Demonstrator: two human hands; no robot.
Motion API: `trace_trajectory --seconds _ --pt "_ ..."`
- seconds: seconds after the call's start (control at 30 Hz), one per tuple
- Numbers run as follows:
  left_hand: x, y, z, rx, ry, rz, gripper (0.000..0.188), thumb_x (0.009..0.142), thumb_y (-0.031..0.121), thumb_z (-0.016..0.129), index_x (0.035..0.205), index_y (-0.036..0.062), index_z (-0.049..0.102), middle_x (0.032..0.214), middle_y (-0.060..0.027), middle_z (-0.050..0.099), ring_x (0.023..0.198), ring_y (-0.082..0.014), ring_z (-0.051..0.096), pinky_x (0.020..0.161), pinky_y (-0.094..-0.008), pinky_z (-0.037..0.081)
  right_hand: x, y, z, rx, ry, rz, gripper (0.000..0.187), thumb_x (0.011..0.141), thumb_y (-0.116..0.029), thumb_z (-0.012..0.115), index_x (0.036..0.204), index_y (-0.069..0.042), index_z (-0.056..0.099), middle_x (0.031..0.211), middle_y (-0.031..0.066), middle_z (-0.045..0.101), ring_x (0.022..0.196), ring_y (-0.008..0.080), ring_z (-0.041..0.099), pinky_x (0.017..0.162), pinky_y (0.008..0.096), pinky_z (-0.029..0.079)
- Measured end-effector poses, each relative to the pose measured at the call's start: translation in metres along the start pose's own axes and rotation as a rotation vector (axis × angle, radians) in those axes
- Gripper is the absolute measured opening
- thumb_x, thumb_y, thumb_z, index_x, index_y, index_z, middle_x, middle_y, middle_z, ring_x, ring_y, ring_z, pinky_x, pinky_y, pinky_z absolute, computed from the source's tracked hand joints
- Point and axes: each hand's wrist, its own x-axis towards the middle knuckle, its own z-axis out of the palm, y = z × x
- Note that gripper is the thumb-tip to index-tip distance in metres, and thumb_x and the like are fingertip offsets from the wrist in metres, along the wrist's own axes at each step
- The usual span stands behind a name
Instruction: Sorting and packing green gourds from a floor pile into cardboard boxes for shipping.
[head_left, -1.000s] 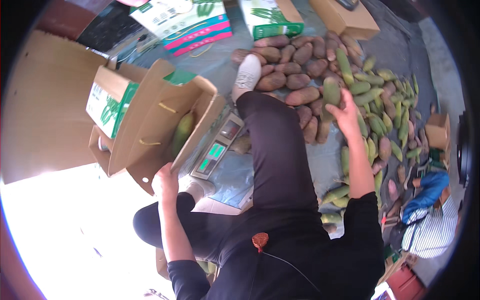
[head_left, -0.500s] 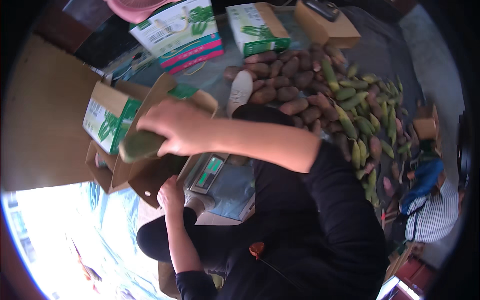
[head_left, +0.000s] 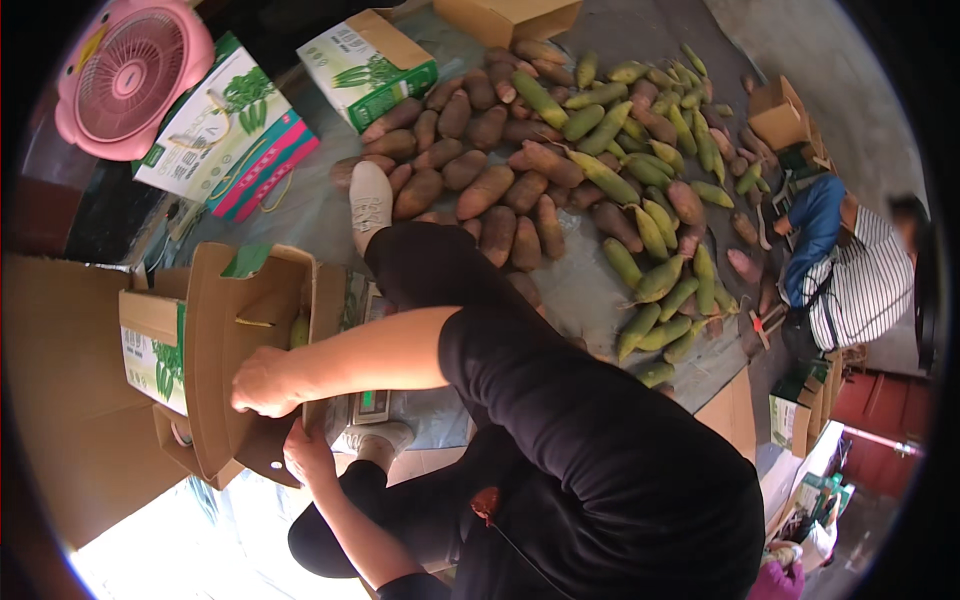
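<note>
An open cardboard box [head_left: 225,290] stands in front of me on the left, its flaps raised. Something green [head_left: 299,329], partly covered by my right forearm, shows inside it. Over the box, my right hand [head_left: 266,382] is closed with fingers curled down; what it holds, if anything, is hidden. My left hand [head_left: 309,454] grips the box's near edge, by a flap with a small hole. A scale [head_left: 371,402] with a lit green display is partly hidden beneath my right arm, beside my shoe [head_left: 378,437].
Reddish-brown radishes [head_left: 487,192] and green radishes [head_left: 657,280] are heaped on the floor ahead and right. Printed cartons [head_left: 365,75] and a pink fan [head_left: 132,75] stand at the far left. A person in a striped top [head_left: 868,270] is at the far right.
The green radish that was in my right hand no longer shows there. That hand has come down closer to my left hand. My view has swung to the right.
</note>
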Motion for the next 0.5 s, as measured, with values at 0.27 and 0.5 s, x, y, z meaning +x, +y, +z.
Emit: trace_trajectory --seconds 0.27,0.5 --pt "0.0 0.006 -0.002 -0.147 0.017 0.122 0.015 0.072 0.004 0.061 0.085 -0.0031 0.059 0.073 -0.0199 0.061 0.067 -0.0333 0.06 0.062 -0.0382 0.046 -0.12 0.03 -0.163 0.375 0.717 -0.126 0.015 0.07 -0.012 0.052 0.067 -0.012 0.066 0.073 0.0052 0.064 0.074 0.0232 0.061 0.066 0.034 0.048" --pt "0.003 0.003 0.007 -0.197 -0.01 0.07 0.016 0.073 0.004 0.06 0.087 -0.0028 0.06 0.073 -0.0185 0.062 0.067 -0.0304 0.061 0.063 -0.0365 0.046 -0.303 0.154 -0.15 0.076 0.956 0.716 0.017 0.079 -0.024 0.056 0.084 -0.011 0.066 0.084 0.0091 0.064 0.077 0.0243 0.062 0.067 0.0363 0.048"
